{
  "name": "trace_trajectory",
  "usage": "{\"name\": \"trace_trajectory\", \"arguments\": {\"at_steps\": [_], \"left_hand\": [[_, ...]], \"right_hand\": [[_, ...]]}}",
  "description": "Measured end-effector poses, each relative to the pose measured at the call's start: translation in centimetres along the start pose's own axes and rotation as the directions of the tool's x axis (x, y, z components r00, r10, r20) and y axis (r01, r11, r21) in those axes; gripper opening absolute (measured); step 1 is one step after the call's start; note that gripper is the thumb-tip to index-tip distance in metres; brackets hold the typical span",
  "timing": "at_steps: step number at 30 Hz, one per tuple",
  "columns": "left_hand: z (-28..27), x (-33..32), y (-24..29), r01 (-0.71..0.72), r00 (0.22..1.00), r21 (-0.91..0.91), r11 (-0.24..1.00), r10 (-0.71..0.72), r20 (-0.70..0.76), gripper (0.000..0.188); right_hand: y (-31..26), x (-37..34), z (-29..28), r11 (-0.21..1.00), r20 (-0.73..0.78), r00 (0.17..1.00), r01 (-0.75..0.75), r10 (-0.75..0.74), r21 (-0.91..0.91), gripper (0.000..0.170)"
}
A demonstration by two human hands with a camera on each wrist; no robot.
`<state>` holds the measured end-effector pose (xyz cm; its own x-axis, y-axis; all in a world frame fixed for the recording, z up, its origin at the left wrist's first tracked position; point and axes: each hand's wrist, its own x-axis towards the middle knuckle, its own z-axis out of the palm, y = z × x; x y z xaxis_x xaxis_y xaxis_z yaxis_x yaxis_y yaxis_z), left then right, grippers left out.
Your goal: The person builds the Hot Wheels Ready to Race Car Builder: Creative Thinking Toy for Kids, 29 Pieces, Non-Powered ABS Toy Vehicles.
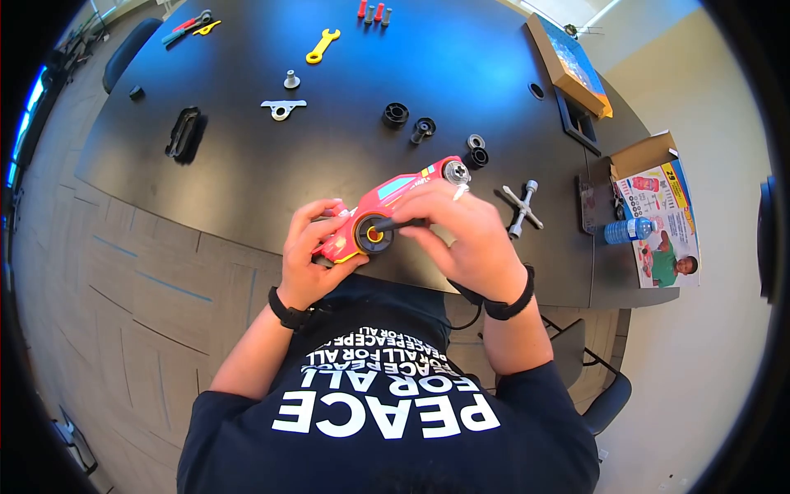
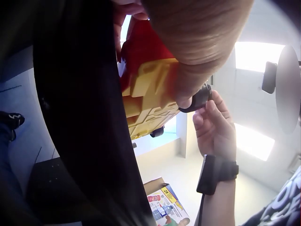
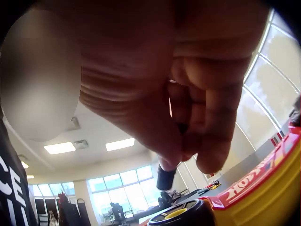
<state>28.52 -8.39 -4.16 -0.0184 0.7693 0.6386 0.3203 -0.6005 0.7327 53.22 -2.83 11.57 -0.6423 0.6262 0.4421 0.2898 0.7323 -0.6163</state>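
left hand (image 1: 311, 251) curls round one end of the red toy car (image 1: 393, 188), likely to steady it, wheel side turned up; car sits in hand over the near edge of the desk (image 1: 239, 169). right hand (image 1: 465, 230) pinches a slim black tool (image 1: 405, 223), thumb and fingers closed, tip pointed at the black wheel (image 1: 363, 241), presumably for working its yellow hub (image 1: 375, 235); contact unclear. materials, left to right: flat grey bracket (image 1: 282, 109), glossy plastic-looking car with ridged yellow underside (image 2: 150, 101), round wheel, four-armed grey cross wrench (image 1: 522, 210).

head view looks down, close wrist views upward, all sharing the car (image 1: 393, 191).
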Motion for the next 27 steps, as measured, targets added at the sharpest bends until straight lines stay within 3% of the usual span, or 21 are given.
{"name": "trace_trajectory", "arguments": {"at_steps": [4,8,10,12,13,15,17,21,25,27], "left_hand": [[0.0,-0.1,-0.1,0.006,1.0,-0.001,1.0,-0.006,-0.006,0.071],[0.0,-0.1,-0.1,-0.005,1.0,-0.002,1.0,0.005,-0.011,0.071],[0.0,0.0,0.0,-0.004,1.0,-0.006,1.0,0.004,-0.01,0.071],[0.0,-0.1,0.1,0.0,1.0,-0.017,1.0,0.0,-0.011,0.071],[-0.1,-0.2,0.0,-0.001,1.0,-0.002,1.0,0.001,-0.001,0.071],[-0.1,-0.1,0.0,-0.01,1.0,-0.009,1.0,0.01,0.02,0.071],[-0.1,-0.2,0.0,-0.002,1.0,0.005,1.0,0.002,0.007,0.071],[0.1,-0.4,0.0,0.046,0.999,-0.023,0.999,-0.045,0.006,0.069],[0.0,-0.1,0.1,0.004,1.0,0.008,1.0,-0.004,0.001,0.07],[0.0,0.0,0.1,0.001,1.0,0.004,1.0,0.0,-0.005,0.069]], "right_hand": [[0.0,0.8,0.8,0.995,0.172,0.984,0.054,-0.04,-0.082,0.03],[-1.1,0.9,0.9,1.0,0.169,0.986,0.008,-0.003,-0.03,0.037],[-0.8,0.2,-1.0,0.997,0.004,0.999,-0.037,0.038,-0.071,0.045],[2.5,-2.3,-3.3,0.978,-0.212,0.968,-0.166,0.137,-0.127,0.042],[3.4,-3.5,-4.8,0.933,-0.282,0.931,-0.294,0.231,-0.207,0.039],[6.6,-7.7,-7.2,0.738,-0.454,0.756,-0.62,0.472,-0.264,0.037],[9.5,-12.0,-8.9,0.601,-0.53,0.715,-0.687,0.457,-0.409,0.039],[14.1,-17.4,-10.1,0.511,-0.522,0.69,-0.723,0.502,-0.465,0.036],[15.7,-17.8,-9.7,0.6,-0.473,0.713,-0.697,0.518,-0.393,0.022],[16.0,-17.5,-9.7,0.54,-0.493,0.653,-0.756,0.575,-0.371,0.016]]}}
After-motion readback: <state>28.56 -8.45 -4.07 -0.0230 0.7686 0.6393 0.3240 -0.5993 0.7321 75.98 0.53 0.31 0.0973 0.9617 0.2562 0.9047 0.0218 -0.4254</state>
